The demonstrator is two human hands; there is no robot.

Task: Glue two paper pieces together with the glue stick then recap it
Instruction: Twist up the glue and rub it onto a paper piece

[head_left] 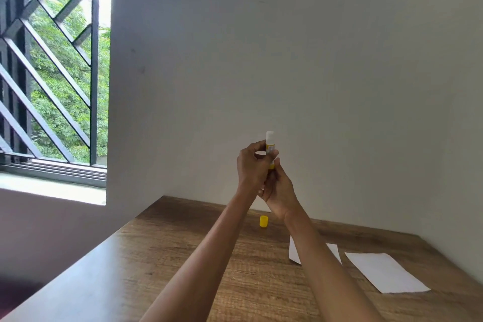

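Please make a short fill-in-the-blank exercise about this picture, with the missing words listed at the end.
1. Both hands hold the glue stick upright above the ____.
2. The yellow cap stands on the table, so the stick is ____.
3. The number of white paper pieces on the table is ____.
4. The window is on the ____ side of the picture.

Missing words: table; uncapped; two; left

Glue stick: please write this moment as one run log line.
glue stick: uncapped, both hands | cap: on table | papers: apart, unglued
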